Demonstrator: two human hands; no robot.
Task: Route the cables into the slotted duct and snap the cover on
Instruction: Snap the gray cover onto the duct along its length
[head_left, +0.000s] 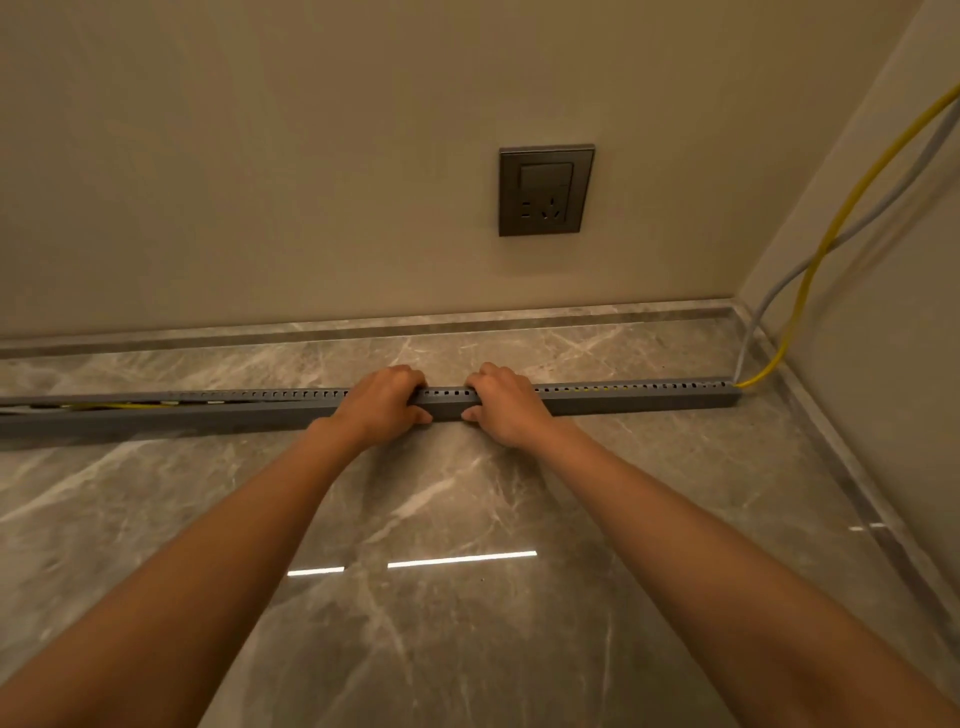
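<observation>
A long grey slotted duct (639, 399) lies on the marble floor, parallel to the wall. My left hand (382, 402) and my right hand (506, 400) grip it near its middle, side by side, fingers curled over the top and thumbs on the near face. A yellow cable (831, 228) and a grey cable (878, 208) come down the right wall corner and enter the duct's right end. More yellow cable (114, 406) shows inside the duct at the far left, where the top looks uncovered. Whether a cover sits on the right part I cannot tell.
A dark wall socket (545, 189) sits on the beige wall above the duct. A marble skirting (467, 322) runs along the wall base. The right wall (883, 338) meets the floor just past the duct's right end. Glossy marble floor (467, 519) spreads in front.
</observation>
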